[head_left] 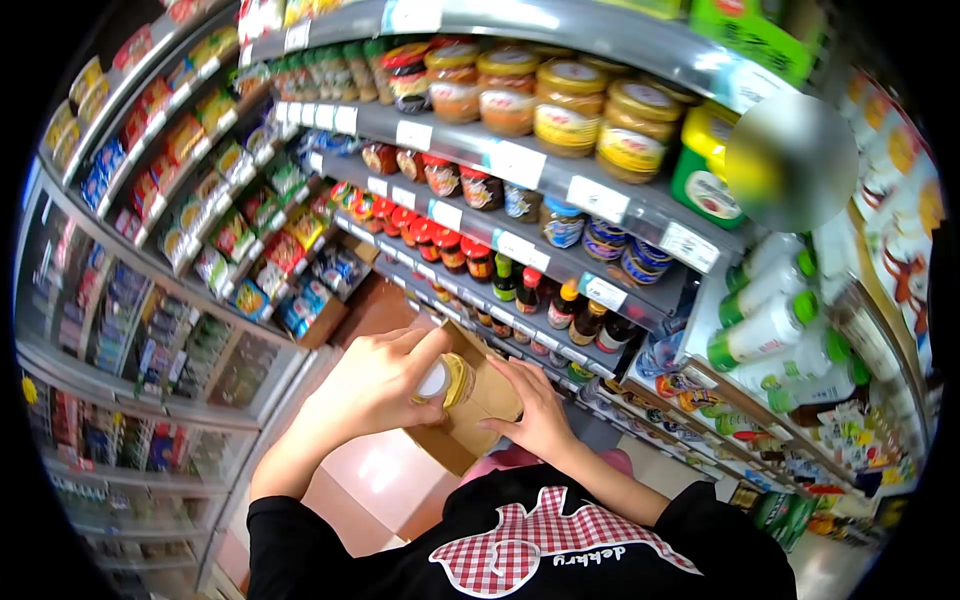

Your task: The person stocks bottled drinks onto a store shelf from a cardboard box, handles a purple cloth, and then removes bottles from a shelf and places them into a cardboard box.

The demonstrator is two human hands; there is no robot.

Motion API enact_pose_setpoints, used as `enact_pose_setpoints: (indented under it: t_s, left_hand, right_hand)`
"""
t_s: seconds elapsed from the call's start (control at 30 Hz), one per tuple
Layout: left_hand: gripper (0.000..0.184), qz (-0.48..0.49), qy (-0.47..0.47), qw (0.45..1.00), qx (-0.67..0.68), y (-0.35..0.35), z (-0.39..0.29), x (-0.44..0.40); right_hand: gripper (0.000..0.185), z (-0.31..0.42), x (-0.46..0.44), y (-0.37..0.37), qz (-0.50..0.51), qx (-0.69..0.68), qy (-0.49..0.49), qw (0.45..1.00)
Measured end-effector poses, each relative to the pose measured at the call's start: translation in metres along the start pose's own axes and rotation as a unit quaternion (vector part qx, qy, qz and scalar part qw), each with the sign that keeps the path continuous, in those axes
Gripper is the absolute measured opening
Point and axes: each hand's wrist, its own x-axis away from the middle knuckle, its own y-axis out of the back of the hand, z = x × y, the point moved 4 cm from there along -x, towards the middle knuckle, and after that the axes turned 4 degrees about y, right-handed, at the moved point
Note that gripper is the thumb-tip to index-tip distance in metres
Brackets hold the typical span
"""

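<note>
beneath the shelves (pixel 460 147) of jars and bottles, my left hand (pixel 382 380) grasps a yellow jar (pixel 461 380) by its pale lid, the jar within the opening of a cardboard box (pixel 462 438). my right hand (pixel 540 412) rests at the box's right side, fingers parted from thumb; i cannot tell if it grips the cardboard.
</note>
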Motion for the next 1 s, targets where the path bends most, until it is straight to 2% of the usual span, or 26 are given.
enact_pose_setpoints:
  t_s: [0.1,0.17,0.23,0.3,0.37,0.4,0.43,0.5,0.53,0.57,0.7,0.83,0.87,0.9,1.0]
  left_hand:
    - [0.055,-0.051,-0.07,0.996,0.011,0.037,-0.033,-0.016]
    - [0.063,-0.064,-0.066,0.995,0.034,0.056,-0.044,-0.025]
    - [0.064,-0.106,-0.109,0.985,0.084,0.072,-0.058,-0.038]
    - [0.065,-0.141,-0.159,0.975,0.07,0.09,-0.082,-0.053]
    - [0.065,-0.155,-0.194,0.965,0.088,0.103,-0.104,-0.07]
    - [0.065,-0.155,-0.19,0.959,0.138,0.105,-0.11,-0.079]
    - [0.063,-0.149,-0.184,0.965,0.111,0.115,-0.127,-0.086]
    - [0.062,-0.166,-0.209,0.951,0.158,0.123,-0.152,-0.099]
    - [0.063,-0.152,-0.168,0.956,0.188,0.125,-0.159,-0.105]
    - [0.063,-0.177,-0.203,0.943,0.194,0.127,-0.171,-0.11]
    - [0.065,-0.191,-0.209,0.932,0.228,0.139,-0.212,-0.118]
    - [0.063,-0.231,-0.277,0.911,0.201,0.156,-0.261,-0.115]
    - [0.064,-0.239,-0.289,0.903,0.211,0.16,-0.274,-0.115]
    - [0.064,-0.262,-0.311,0.884,0.231,0.16,-0.285,-0.117]
    - [0.068,-0.308,-0.35,0.842,0.273,0.162,-0.318,-0.119]
  right_hand:
    - [0.088,0.028,-0.005,0.034,-0.05,0.014,0.031,0.998]
    - [0.089,0.039,-0.001,0.054,-0.089,0.049,0.054,0.993]
    - [0.089,0.056,0.003,0.082,-0.145,0.065,0.057,0.986]
    - [0.089,0.071,0.01,0.109,-0.192,0.089,0.072,0.975]
    - [0.087,0.084,0.016,0.128,-0.211,0.059,0.061,0.974]
    - [0.086,0.089,0.018,0.137,-0.218,0.061,0.067,0.972]
    - [0.086,0.094,0.021,0.147,-0.226,0.064,0.074,0.969]
    - [0.085,0.103,0.028,0.164,-0.235,0.049,0.07,0.968]
    - [0.085,0.107,0.032,0.171,-0.237,0.036,0.061,0.969]
    - [0.085,0.111,0.036,0.177,-0.238,0.022,0.051,0.97]
    - [0.082,0.127,0.056,0.203,-0.319,0.025,0.058,0.945]
    - [0.08,0.152,0.078,0.228,-0.407,0.101,0.098,0.903]
    - [0.084,0.157,0.085,0.233,-0.418,0.146,0.114,0.889]
    - [0.086,0.158,0.09,0.239,-0.442,0.195,0.172,0.859]
    - [0.077,0.173,0.102,0.255,-0.518,0.232,0.218,0.794]
